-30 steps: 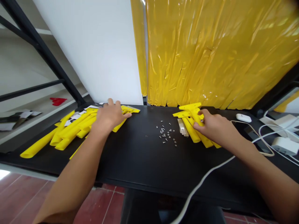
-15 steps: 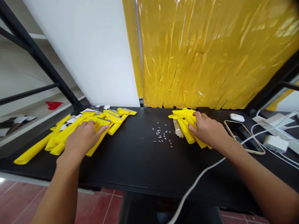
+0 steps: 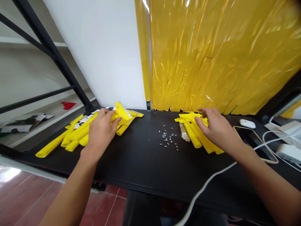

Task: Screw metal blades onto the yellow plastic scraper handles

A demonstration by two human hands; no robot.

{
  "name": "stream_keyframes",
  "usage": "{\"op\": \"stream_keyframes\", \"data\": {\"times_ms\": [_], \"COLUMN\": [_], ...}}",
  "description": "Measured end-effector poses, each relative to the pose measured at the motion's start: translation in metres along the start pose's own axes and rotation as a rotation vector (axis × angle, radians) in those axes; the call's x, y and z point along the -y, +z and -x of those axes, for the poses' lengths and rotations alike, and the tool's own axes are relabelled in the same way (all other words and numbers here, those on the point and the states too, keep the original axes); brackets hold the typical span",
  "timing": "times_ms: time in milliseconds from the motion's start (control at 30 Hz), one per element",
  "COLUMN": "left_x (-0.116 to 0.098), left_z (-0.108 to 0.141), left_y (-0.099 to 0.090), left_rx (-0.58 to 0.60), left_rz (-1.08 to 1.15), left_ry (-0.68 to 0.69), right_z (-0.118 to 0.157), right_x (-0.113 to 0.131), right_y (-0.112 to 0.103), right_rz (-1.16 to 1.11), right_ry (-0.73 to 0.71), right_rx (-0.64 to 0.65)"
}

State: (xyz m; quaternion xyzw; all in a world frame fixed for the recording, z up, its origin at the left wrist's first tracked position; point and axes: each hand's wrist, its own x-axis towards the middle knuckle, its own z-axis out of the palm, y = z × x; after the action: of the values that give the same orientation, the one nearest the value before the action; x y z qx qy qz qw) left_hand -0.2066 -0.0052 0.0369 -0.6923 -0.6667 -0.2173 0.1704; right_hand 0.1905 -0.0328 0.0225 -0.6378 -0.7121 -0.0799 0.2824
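My left hand (image 3: 101, 129) is closed around a yellow scraper (image 3: 122, 111), whose wide, flat head with small holes is tilted up beyond my fingers. Its handle is mostly hidden by the hand. Beneath and left of it lies a pile of yellow scrapers (image 3: 53, 144) with tube-like handles. Over at the right, my right hand (image 3: 215, 129) hovers at a second heap of yellow plastic pieces (image 3: 196, 133), thumb and fingers apart; whether it touches them I cannot tell. Between the heaps, small screws and nuts (image 3: 166, 139) are scattered.
Clear-wrapped flat pieces (image 3: 184, 133) lie beside the right heap. A phone (image 3: 249, 138), a white earbud case (image 3: 247, 123) and a white charger (image 3: 288, 153) sit at the right. A white cable (image 3: 207, 180) crosses the black table (image 3: 141, 163). Yellow plastic sheeting (image 3: 211, 56) hangs behind.
My left hand has lifted a scraper and turned its head upward. My right hand's fingers have spread and risen slightly off the right heap. The whole view has shifted a little.
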Motion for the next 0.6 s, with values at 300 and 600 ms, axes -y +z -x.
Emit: {"op": "stream_keyframes", "data": {"times_ms": [300, 600], "left_x": [-0.11, -0.123], "left_z": [-0.033, -0.01], "left_y": [0.026, 0.03], "left_rx": [0.152, 0.933], "left_rz": [0.466, 1.451], "left_ry": [0.491, -0.023], "right_z": [-0.055, -0.077], "right_x": [0.052, 0.086], "right_y": [-0.033, -0.035], "right_rz": [-1.175, -1.661], "right_ry": [-0.112, -0.145], "right_rx": [-0.082, -0.05]}}
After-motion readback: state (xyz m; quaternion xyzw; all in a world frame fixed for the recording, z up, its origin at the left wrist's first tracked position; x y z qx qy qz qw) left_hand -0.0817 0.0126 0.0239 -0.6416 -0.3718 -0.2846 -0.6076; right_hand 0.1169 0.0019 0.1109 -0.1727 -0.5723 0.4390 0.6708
